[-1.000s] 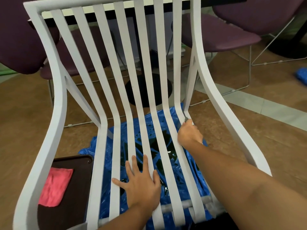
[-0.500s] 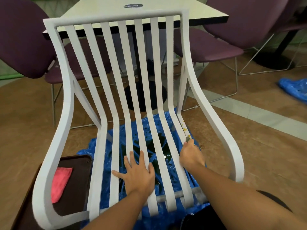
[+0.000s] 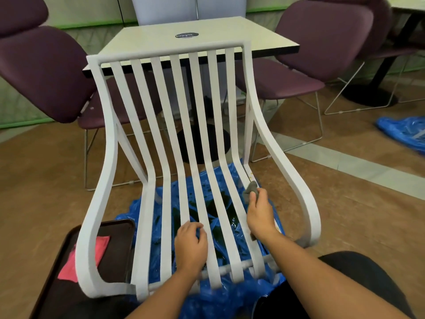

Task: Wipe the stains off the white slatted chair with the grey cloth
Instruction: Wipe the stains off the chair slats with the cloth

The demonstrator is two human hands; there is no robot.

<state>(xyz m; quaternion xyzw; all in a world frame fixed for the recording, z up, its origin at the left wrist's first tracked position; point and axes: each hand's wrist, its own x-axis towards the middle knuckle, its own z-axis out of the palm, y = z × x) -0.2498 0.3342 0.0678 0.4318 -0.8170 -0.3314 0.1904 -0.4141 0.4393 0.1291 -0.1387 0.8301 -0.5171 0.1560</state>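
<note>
Chair slats (image 3: 146,226) running away from camera, right hand (image 3: 259,215) pinching grey cloth (image 3: 250,188)

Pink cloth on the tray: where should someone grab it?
The pink cloth lies flat on the tray, with the white chair's side rail crossing over its middle. Probably best to pinch its exposed near-left corner from above, coming from the left.

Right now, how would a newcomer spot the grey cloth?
Find the white chair in the middle. On its rightmost slat, near the bend, the right hand pinches a small crumpled wad: the cloth. It is grey, unlike the flat pink cloth on the tray.
</note>
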